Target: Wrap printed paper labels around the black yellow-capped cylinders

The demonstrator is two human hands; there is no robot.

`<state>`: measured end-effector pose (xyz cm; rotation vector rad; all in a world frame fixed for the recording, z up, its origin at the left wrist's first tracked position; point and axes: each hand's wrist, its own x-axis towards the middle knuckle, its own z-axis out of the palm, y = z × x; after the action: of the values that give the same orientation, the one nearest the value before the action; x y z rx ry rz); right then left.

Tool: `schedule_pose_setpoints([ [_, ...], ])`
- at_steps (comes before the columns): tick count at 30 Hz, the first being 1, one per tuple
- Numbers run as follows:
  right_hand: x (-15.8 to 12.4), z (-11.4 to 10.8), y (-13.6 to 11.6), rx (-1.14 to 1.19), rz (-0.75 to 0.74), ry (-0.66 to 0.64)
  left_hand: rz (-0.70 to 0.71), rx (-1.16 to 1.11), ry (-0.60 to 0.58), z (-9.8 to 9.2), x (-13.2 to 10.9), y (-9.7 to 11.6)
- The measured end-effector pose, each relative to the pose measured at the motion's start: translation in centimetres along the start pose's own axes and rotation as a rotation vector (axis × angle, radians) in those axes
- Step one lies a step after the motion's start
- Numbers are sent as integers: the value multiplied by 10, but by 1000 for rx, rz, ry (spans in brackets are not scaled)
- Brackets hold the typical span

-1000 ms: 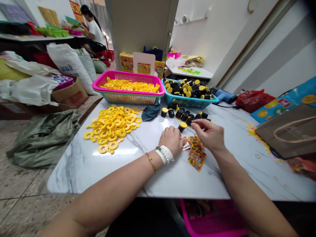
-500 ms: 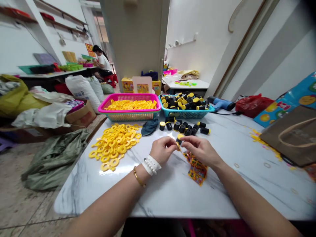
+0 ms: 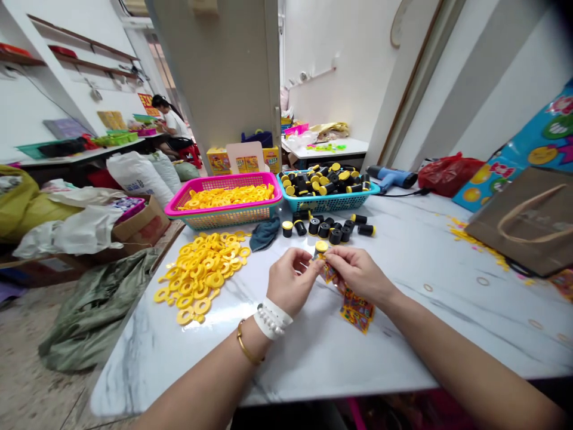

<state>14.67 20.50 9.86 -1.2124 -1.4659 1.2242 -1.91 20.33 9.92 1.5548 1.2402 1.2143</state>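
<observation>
My left hand (image 3: 293, 280), with a white band and bead bracelet at the wrist, pinches the edge of a small orange printed sticker sheet (image 3: 329, 273). Thumb and forefinger of my right hand (image 3: 360, 275) are closed on the same sheet from the other side. Under my right hand, more orange printed sheets (image 3: 357, 316) lie on the table. Just beyond my fingertips a black cylinder with a yellow cap (image 3: 321, 246) stands upright, its lower part hidden. Several similar black cylinders (image 3: 335, 235) stand and lie behind it.
Yellow ring pieces (image 3: 201, 269) are heaped on the marbled table (image 3: 286, 364) at left. A pink basket (image 3: 224, 216) holds more; a teal basket (image 3: 329, 204) holds capped cylinders. A dark cloth (image 3: 265, 233), a blue heat gun (image 3: 391, 178) and a brown paper bag (image 3: 528, 221) lie around. A person (image 3: 172, 125) sits far left.
My right fingers have closed from a spread pose onto the printed sheet. Both hands now meet at it. The view has shifted slightly, moving the scene left.
</observation>
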Motion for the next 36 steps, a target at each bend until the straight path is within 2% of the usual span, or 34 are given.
schedule_pose_setpoints([
  [3,1,2,0,35,-11,-53,-179,-199,-116,1,6,-9],
  [5,1,2,0,-19,-46,-78,-204,-221,-124,-2,11,-13],
  [9,-1,3,2,-246,-115,-3,-128,-104,-62,-7,14,-9],
  [14,-3,9,9,-208,-177,188,-14,-109,149,-4,1,5],
  [21,-4,11,12,-199,-229,205,60,-114,139,2,-17,16],
  [29,-6,13,12,-383,-368,229,133,-13,173,0,-12,10],
  [32,-5,15,13,-426,-395,244,128,-28,138,-1,-10,9],
  [36,-3,18,16,-490,-407,172,82,-24,107,-1,-5,3],
])
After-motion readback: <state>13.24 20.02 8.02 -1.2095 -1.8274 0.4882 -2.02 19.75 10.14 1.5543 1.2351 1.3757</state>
